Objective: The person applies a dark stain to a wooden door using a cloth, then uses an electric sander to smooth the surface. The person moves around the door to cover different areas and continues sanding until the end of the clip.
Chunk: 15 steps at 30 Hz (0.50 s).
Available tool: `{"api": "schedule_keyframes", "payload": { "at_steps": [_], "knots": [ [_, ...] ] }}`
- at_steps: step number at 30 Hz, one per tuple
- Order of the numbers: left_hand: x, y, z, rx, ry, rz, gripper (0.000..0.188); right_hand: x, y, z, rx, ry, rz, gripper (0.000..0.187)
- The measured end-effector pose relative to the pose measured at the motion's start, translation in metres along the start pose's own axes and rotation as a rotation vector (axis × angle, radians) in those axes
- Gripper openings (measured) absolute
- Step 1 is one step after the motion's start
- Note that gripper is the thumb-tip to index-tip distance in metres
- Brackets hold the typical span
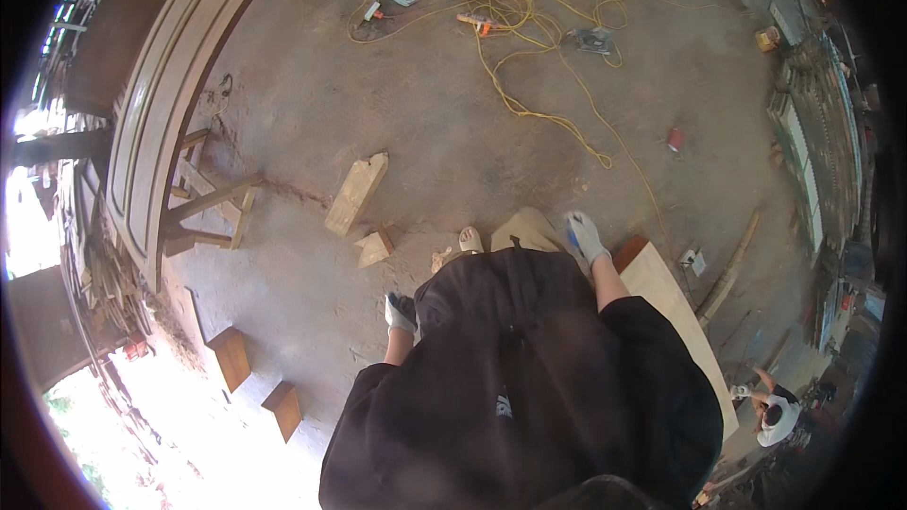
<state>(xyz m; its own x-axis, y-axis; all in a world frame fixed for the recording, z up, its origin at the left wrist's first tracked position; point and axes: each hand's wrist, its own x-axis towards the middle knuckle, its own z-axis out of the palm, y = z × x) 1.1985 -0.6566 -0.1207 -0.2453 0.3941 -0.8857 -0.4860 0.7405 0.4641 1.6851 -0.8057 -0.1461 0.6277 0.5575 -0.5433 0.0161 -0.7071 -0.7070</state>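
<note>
Two gloved hands apart, left hand (pixel 400 313) empty, right hand (pixel 587 236) above one pale board (pixel 675 312), grip unclear

Counts on the workshop floor

I see 2 wooden blocks (pixel 230 356) (pixel 283 408), 2 pale offcuts (pixel 357 193) (pixel 375 247), 1 yellow cord (pixel 529 47), 1 red can (pixel 675 139).

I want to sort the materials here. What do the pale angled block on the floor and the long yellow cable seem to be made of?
The pale angled block looks like raw, unfinished wood: light, matte, saw-cut faces. The long yellow cable seems plastic-sheathed: smooth, bright, lying in loose loops.
</note>
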Motion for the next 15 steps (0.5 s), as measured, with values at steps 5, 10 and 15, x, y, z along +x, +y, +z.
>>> {"api": "schedule_keyframes", "payload": {
  "at_steps": [5, 10, 15],
  "knots": [
    [0.028, 0.012, 0.047, 0.492, -0.057, -0.14, 0.033, 0.081, -0.136, -0.008, -0.017, 0.054, -0.265, 0.02],
    [0.06, 0.039, 0.18, 0.949, -0.266, 0.055, 0.03, 0.162, -0.068, -0.015, 0.469, 0.115, 0.21, 0.017],
    [0.083, 0.104, 0.339, 1.081, -0.351, 0.227, 0.03, 0.188, -0.045, -0.033, 0.821, 0.226, 0.578, 0.013]
  ]
}}
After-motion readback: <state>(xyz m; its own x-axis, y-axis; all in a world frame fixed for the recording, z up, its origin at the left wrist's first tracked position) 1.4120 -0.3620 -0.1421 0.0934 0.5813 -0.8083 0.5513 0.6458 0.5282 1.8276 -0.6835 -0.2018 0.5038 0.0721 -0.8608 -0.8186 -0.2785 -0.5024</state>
